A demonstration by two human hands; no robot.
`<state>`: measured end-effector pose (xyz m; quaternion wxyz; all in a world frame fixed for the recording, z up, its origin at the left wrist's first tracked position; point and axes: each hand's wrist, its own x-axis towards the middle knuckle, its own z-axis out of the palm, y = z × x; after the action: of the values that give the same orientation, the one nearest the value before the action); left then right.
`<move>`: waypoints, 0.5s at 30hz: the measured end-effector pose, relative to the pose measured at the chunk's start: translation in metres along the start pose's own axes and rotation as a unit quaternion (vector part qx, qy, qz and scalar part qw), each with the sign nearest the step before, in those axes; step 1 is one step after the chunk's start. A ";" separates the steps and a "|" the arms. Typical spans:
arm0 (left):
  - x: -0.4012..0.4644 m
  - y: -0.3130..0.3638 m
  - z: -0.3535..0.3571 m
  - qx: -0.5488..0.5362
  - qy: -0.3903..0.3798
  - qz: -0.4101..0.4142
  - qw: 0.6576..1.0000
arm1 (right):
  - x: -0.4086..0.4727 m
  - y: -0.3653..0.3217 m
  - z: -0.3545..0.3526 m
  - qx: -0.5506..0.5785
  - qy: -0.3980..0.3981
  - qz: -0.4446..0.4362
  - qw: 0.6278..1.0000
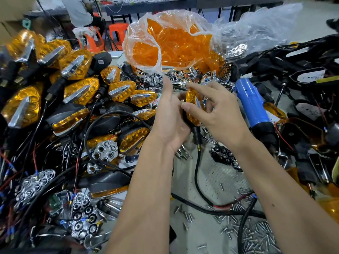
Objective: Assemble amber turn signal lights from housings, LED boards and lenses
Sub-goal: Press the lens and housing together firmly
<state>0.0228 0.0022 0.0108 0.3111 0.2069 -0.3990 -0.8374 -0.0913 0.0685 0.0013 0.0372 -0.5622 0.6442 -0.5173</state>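
The turn signal light (191, 109) sits upright at the centre of the view, above the desk (211, 173), its amber lens facing right and its black stem (197, 137) pointing down, with a black cable (197, 173) trailing from the stem onto the desk. The left hand (169, 116) cups the black housing from behind, fingers curled round it, index finger pointing up. The right hand (216, 109) pinches the lens edge between thumb and curled fingers. The only bare patch of desk lies directly below the hands, between the two forearms, and it is strewn with loose screws (256, 233) toward the lower right. A heap of finished lights (77, 88) with amber lenses and chrome fins crowds the left side right up to the left wrist, mixed with chrome reflector plates (104, 151) and black and red wires. Just right of the right hand lies a blue electric screwdriver (252, 105), and beyond it a tangle of black housings and cables. Behind the hands stands an open clear plastic bag of amber lenses (165, 44) over a spread of chrome parts. One black housing (101, 60) at the upper left carries a small label, too small to read.
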 end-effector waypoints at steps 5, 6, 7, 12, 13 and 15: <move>-0.002 0.001 0.008 0.002 0.055 0.043 0.998 | 0.001 0.000 0.002 0.024 -0.052 0.011 0.998; -0.004 0.000 0.010 0.014 0.064 0.049 0.997 | 0.001 -0.001 0.002 0.025 -0.066 0.014 0.997; -0.005 -0.001 0.013 0.028 0.078 0.060 0.995 | 0.001 -0.002 0.003 0.035 -0.078 0.018 0.996; -0.002 -0.006 0.011 0.041 0.097 0.111 0.988 | -0.001 -0.006 0.003 0.067 -0.111 0.025 0.991; 0.000 -0.007 0.010 0.040 0.100 0.123 0.987 | -0.001 -0.007 0.004 0.060 -0.119 0.026 0.991; 0.000 -0.008 0.007 0.027 0.100 0.132 0.986 | -0.001 -0.010 0.004 0.049 -0.127 0.033 0.990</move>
<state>0.0157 0.0101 0.0087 0.4517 0.2430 -0.4126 -0.7528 -0.0813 0.0678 0.0061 0.1634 -0.5993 0.6262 -0.4713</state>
